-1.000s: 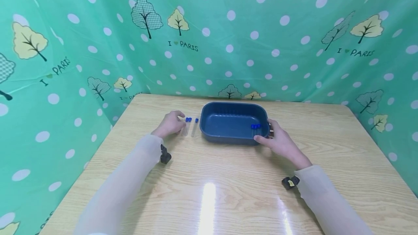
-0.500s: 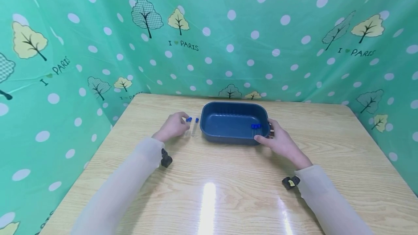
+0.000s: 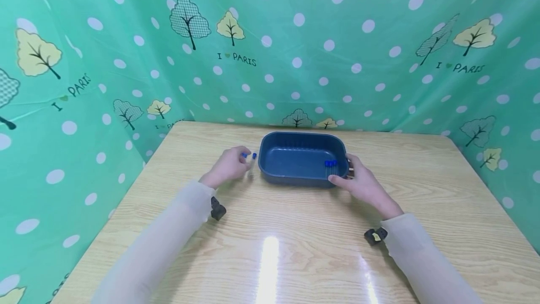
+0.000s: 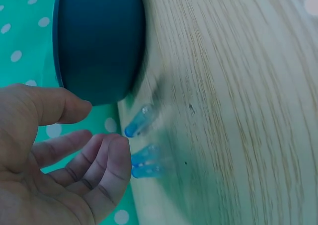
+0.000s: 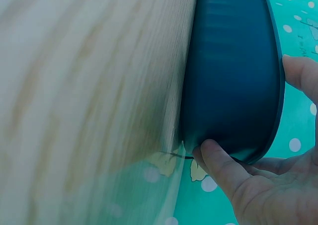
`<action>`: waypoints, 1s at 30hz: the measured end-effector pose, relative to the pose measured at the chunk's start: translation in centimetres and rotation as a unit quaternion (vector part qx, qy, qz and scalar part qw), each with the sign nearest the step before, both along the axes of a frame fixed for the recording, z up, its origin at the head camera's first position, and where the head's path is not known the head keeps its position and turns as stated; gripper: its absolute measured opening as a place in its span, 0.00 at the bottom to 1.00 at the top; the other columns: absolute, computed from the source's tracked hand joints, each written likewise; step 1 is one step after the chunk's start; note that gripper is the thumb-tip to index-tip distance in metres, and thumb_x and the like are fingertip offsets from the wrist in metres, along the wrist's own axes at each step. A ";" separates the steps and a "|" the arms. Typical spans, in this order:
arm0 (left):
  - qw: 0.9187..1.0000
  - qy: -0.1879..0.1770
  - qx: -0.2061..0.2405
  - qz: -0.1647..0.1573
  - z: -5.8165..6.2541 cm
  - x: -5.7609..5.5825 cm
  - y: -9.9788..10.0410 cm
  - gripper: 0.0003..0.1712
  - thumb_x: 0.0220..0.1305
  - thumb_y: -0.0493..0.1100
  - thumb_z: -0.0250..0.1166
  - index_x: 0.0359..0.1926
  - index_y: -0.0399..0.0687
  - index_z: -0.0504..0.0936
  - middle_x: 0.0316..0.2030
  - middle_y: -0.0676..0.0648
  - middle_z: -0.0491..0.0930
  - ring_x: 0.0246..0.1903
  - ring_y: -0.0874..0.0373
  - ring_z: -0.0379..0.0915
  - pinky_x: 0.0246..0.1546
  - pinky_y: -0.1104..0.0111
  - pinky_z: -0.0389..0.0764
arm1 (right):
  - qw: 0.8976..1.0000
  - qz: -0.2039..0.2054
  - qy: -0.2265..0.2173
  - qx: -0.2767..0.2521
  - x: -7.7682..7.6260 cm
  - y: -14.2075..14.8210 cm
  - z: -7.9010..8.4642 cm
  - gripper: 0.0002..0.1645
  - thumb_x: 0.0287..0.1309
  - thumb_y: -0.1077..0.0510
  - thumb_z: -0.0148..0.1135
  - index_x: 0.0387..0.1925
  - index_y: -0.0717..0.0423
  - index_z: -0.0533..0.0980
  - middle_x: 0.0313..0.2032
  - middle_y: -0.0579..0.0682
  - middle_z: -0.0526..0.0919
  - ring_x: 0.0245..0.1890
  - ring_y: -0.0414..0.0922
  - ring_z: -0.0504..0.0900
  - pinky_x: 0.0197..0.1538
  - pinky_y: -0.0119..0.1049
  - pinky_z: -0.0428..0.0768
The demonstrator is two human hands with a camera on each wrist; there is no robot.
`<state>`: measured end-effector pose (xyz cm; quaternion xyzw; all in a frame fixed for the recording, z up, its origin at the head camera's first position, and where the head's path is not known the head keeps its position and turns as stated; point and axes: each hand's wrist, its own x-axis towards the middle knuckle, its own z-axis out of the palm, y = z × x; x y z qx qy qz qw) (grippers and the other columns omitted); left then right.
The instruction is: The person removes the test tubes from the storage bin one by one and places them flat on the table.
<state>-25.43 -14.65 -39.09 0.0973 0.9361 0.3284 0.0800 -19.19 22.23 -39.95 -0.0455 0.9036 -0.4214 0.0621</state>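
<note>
My left hand (image 3: 229, 165) hovers over capped clear tubes left of a dark blue plastic bin (image 3: 295, 181). In the left wrist view its thumb (image 4: 69, 107) stands apart from the loosely bent fingers, with nothing between them. Beyond the fingertips lie a single tube (image 4: 141, 120) and a pair of tubes (image 4: 147, 165) on the table. The head view shows one blue cap (image 3: 254, 155) beside the hand, which hides most of the pair. My right hand (image 3: 363, 184) grips the bin's right end, thumb at the rim and fingers against the outer wall. Three blue-capped tubes (image 3: 331, 163) rest inside the bin.
Everything stands on a light wood-grain table (image 3: 320, 247). Behind it and along the sides hangs a green dotted cloth (image 3: 295, 60) printed with trees. Glare streaks the table's near part.
The left hand has shifted a little to the right and toward the bin, covering more of the paired tubes. The right hand and the bin have stayed put.
</note>
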 end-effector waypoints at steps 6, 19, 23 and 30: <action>0.999 0.030 0.001 -0.019 0.4 0.5 0.7 0.25 0.58 0.38 0.63 0.58 0.39 0.74 0.32 0.46 0.78 0.30 0.54 0.74 0.29 0.65 0.75 | 1.000 0.000 0.002 0.002 0.0 0.0 -0.2 0.57 0.55 0.38 0.64 0.73 0.57 0.46 0.68 0.66 0.58 0.61 0.65 0.67 0.57 0.59 0.70; 0.996 0.075 -0.022 -0.043 1.6 0.9 1.9 0.24 0.55 0.36 0.62 0.55 0.39 0.76 0.32 0.46 0.79 0.30 0.54 0.75 0.32 0.65 0.76 | 1.000 0.000 0.003 -0.001 0.1 0.0 -0.1 0.55 0.56 0.40 0.64 0.73 0.58 0.46 0.67 0.67 0.58 0.61 0.65 0.67 0.57 0.59 0.70; 0.994 0.093 -0.022 -0.049 1.9 1.0 2.3 0.22 0.55 0.36 0.62 0.53 0.38 0.78 0.31 0.46 0.79 0.31 0.54 0.74 0.33 0.64 0.76 | 1.000 -0.001 0.003 -0.006 0.1 0.0 -0.1 0.55 0.56 0.41 0.65 0.73 0.57 0.46 0.68 0.66 0.58 0.61 0.65 0.68 0.57 0.58 0.70; 0.992 0.108 -0.013 -0.065 2.6 1.5 3.2 0.19 0.57 0.36 0.61 0.52 0.37 0.78 0.30 0.47 0.78 0.29 0.56 0.74 0.31 0.66 0.76 | 1.000 -0.004 0.002 -0.005 0.0 0.0 -0.1 0.56 0.55 0.40 0.65 0.73 0.57 0.46 0.67 0.67 0.58 0.60 0.64 0.68 0.57 0.57 0.71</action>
